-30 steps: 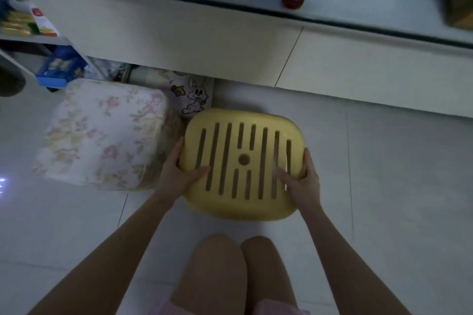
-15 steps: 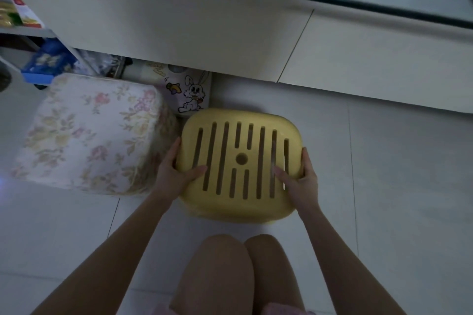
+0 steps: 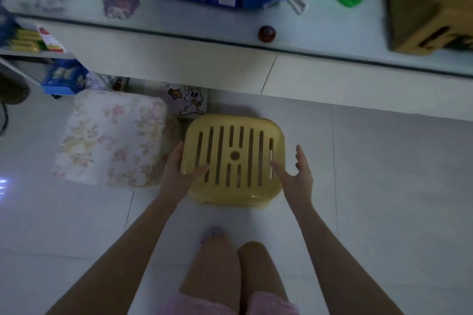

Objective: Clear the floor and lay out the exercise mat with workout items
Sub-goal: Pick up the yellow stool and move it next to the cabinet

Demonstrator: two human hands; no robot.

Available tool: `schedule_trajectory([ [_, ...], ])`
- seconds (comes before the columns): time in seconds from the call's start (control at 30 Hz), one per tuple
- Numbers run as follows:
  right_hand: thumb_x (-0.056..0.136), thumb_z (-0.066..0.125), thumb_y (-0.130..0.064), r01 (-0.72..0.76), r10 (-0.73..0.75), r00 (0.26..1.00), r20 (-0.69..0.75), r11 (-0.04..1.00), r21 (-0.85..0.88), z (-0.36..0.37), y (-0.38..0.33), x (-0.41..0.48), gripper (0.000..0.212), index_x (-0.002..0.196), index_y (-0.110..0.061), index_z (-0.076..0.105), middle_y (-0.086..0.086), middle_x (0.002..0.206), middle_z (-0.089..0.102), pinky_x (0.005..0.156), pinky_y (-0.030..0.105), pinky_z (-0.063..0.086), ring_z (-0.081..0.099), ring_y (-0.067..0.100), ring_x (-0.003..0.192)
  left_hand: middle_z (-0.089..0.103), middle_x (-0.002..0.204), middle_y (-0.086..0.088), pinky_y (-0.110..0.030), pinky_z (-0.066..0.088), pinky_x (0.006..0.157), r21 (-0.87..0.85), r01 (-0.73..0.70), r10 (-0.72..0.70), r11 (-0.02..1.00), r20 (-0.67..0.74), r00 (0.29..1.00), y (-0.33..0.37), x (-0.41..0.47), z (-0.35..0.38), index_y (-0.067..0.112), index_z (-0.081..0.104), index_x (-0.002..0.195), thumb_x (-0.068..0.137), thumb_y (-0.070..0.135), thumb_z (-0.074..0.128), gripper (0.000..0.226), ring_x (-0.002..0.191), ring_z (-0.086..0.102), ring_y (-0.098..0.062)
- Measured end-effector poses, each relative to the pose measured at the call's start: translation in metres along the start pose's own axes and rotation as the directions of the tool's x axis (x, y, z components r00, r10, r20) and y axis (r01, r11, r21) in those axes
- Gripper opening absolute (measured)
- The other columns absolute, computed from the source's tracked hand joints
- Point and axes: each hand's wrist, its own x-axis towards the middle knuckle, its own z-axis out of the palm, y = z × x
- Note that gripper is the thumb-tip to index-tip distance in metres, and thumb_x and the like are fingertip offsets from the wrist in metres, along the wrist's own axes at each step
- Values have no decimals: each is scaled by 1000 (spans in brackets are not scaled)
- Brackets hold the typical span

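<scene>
The stool [image 3: 233, 158] sits on the floor [image 3: 384, 186] by the desk [image 3: 179, 66], a floral cushion [image 3: 110, 138] just left of it. We judge we're setting it aside to clear space. Our left hand [image 3: 176, 174] grips its left edge, thumb on top; our right hand [image 3: 297, 174] is beside it, fingers spread, thumb touching. Next we let go and fetch the mat.

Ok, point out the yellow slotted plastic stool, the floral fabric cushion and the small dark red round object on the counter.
Yellow slotted plastic stool [image 3: 234, 158]: head view, on the slotted seat top beside its centre hole.
Floral fabric cushion [image 3: 112, 138]: head view, middle of its top face.
Small dark red round object [image 3: 266, 33]: head view, its centre.
</scene>
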Motion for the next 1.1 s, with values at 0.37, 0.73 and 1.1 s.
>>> schedule_trajectory([
  [0.37,82,73,-26,-20,24,999,-33,993,117,-119,-169,-148,62,137,-22,46,-2,133,53,84,23,39,52,13,113,48,131,7,-2,37,80,74,-19,18,997,23,1000,193,-177,-27,13,44,138,73,19,79,74,117,45,-7],
  [0.73,82,73,-23,21,42,981,-188,947,320,-224,-252,-252,49,128,-19,54,4,123,59,79,20,41,56,18,111,55,125,-6,-44,45,99,76,-124,103,989,243,964,323,-290,-5,16,51,125,72,20,80,61,116,53,-24],
  [1.1,84,70,-19,93,194,822,-536,882,462,-311,-210,-404,49,130,-14,53,7,122,60,88,27,46,57,21,112,46,131,-6,-23,38,94,66,-281,184,958,610,771,333,-404,58,12,39,138,72,3,78,77,118,43,-15],
])
